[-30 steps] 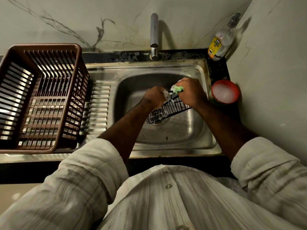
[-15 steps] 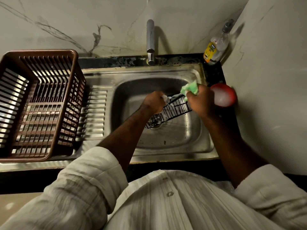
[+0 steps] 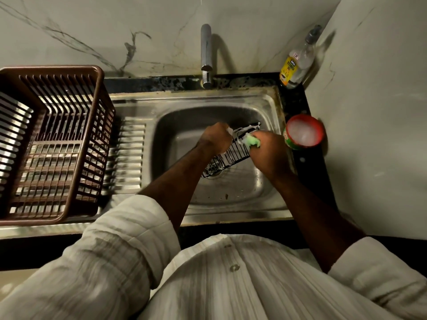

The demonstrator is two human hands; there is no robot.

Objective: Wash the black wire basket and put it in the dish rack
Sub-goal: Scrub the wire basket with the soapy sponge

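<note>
Your left hand (image 3: pixel 216 137) curls round the basket (image 3: pixel 233 155) rim; your right hand (image 3: pixel 269 154) pinches the sponge (image 3: pixel 253 140), fingertips hidden. The basket's far edge is blurred.

A steel sink (image 3: pixel 231 98) is set into a black counter (image 3: pixel 295 105) in a dimly lit corner formed by two pale, grey-veined marble walls (image 3: pixel 92 24).

Drainboard (image 3: pixel 129 158) holds dish rack (image 3: pixel 53 68); black counter (image 3: pixel 295 102) holds bottle (image 3: pixel 293 68) and, seemingly, soap tub (image 3: pixel 303 132).
</note>
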